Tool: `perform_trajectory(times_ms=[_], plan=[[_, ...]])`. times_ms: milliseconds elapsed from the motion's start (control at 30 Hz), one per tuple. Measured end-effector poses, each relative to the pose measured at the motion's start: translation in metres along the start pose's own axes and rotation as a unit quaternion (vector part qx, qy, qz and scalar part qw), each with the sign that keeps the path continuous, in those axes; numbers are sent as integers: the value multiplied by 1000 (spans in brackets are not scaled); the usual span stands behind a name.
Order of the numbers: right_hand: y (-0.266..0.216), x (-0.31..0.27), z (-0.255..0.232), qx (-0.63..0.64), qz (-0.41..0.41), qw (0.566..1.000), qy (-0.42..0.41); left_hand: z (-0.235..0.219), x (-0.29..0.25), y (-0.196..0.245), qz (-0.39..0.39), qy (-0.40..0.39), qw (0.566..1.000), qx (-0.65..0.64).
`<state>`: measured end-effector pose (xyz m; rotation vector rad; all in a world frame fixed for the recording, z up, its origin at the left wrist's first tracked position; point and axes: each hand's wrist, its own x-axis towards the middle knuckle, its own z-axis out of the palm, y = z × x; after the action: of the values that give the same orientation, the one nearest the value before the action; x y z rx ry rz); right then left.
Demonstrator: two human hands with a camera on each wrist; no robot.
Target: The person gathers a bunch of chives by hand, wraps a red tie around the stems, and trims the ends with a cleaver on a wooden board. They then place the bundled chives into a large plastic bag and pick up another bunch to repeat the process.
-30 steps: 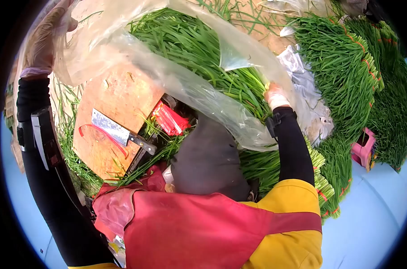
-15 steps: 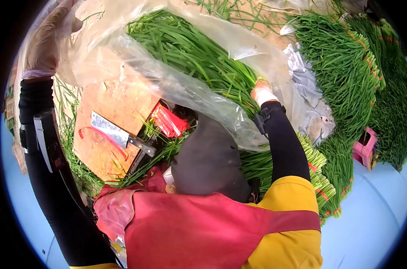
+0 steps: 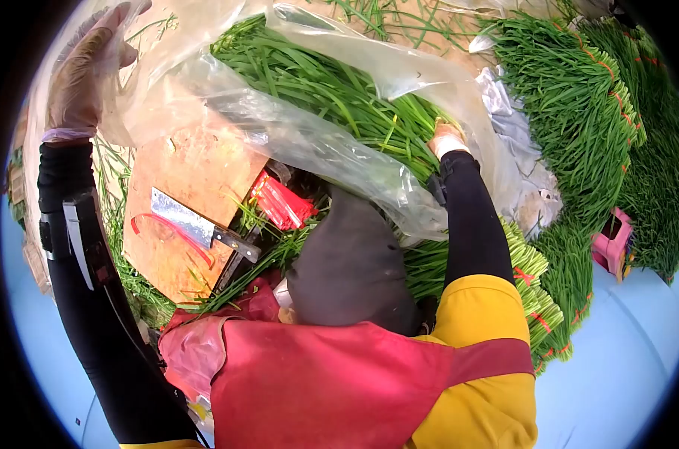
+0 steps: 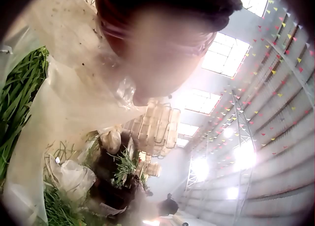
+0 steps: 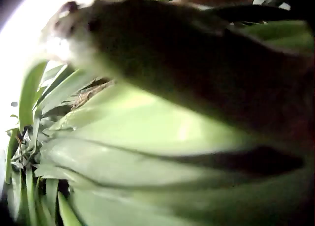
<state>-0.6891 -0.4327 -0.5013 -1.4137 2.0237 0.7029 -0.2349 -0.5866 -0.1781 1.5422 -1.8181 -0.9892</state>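
Long green leaves (image 3: pixel 317 82) lie in a clear plastic bag (image 3: pixel 332 142) in the head view. At their pale stem end, my right hand (image 3: pixel 448 139) grips them, its fingertips hidden among the stems. The right wrist view shows a dark, blurred part of that hand (image 5: pixel 187 54) over broad leaves (image 5: pixel 123 157). My gloved left hand (image 3: pixel 77 82) is raised at the upper left against the bag's film, fingers extended and thumb apart. In the left wrist view the hand (image 4: pixel 152 54) is blurred beside the film (image 4: pixel 64 98).
A cleaver (image 3: pixel 182 215) and a red strip (image 3: pixel 176 233) lie on a wooden board (image 3: pixel 197 161). Red ties (image 3: pixel 281 202) sit beside it. Tied bundles of greens (image 3: pixel 571 112) are piled at the right, near a pink stool (image 3: pixel 615 243) and a pale cloth (image 3: pixel 508 127).
My right hand has moved left and up with the stem end, and the bag's near edge has shifted with it. My left hand has shifted slightly right.
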Motion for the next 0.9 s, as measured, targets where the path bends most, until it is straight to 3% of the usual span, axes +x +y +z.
perform_trajectory(times_ms=[100, 167, 233, 267, 300, 433, 467, 600, 700, 800, 833, 900], plan=[[-11, -3, -13, -25, 9, 997, -72, -2, 1, -3, -17, -27, 999, -25], [-8, 4, 6, -45, 2, 998, -50, -2, 0, -4, -31, -16, 999, -13], [3, -10, 20, 47, -63, 996, 51, 0, -1, -7, -36, -3, 999, -31], [-7, -42, -9, 31, -76, 995, 63, 0, -1, -9, -40, 10, 998, -48], [11, -1, 53, 169, -84, 960, 206, 0, -1, -10, -42, 9, 998, -46], [6, -11, 12, 128, -29, 991, 22, 1, -3, -12, -49, 11, 998, -27], [6, -10, 15, 130, -59, 982, 124, 1, -3, -12, -49, 11, 999, -20], [-6, 1, 2, 2, -31, 998, 46, -2, -4, -16, -49, 7, 998, -39], [-8, 7, 5, -27, -29, 997, 73, 2, -4, -14, -51, 13, 998, -33], [-3, 5, 9, 2, -58, 996, 74, 5, -6, -14, -72, 40, 995, -65], [-3, 8, 25, 18, -58, 988, 140, 6, -8, -13, -63, 29, 996, -54], [6, 18, 26, 79, -38, 995, 45, 8, -9, -10, -53, 21, 997, -44]])
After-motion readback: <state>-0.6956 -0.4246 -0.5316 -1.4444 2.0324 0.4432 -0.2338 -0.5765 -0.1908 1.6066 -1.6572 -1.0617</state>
